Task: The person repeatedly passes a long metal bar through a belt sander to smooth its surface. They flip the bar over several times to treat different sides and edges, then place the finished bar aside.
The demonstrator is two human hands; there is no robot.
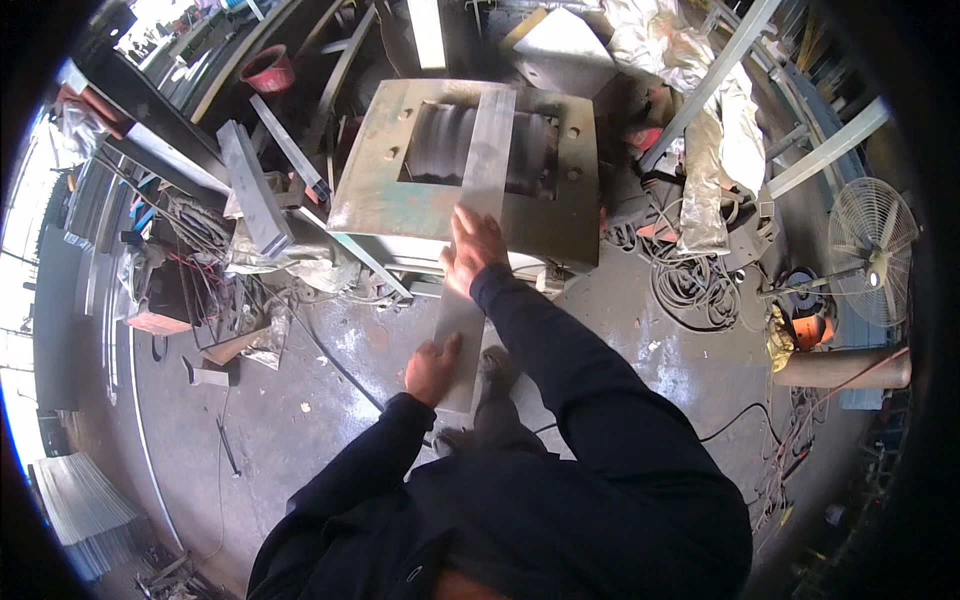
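A long, flat grey metal bar (487,150) runs away from my body and lies across the dark ribbed drum (440,143) in the top opening of a worn, greenish-beige machine (395,205). My left hand (432,370) grips the bar's left edge close to its near end, thumb on top. Farther up, at the machine's front edge, my right hand (472,248) is closed over the bar, its fingers lying on the upper face. The undersides of both grips are hidden.
Pale square tubes (255,190) lean left of the machine. Coiled cables (692,285) lie on the floor to its right, near a standing fan (872,250) and a brown cylinder (845,368). A black cable (335,362) crosses the floor. Stacked sheets (85,505) lie lower left.
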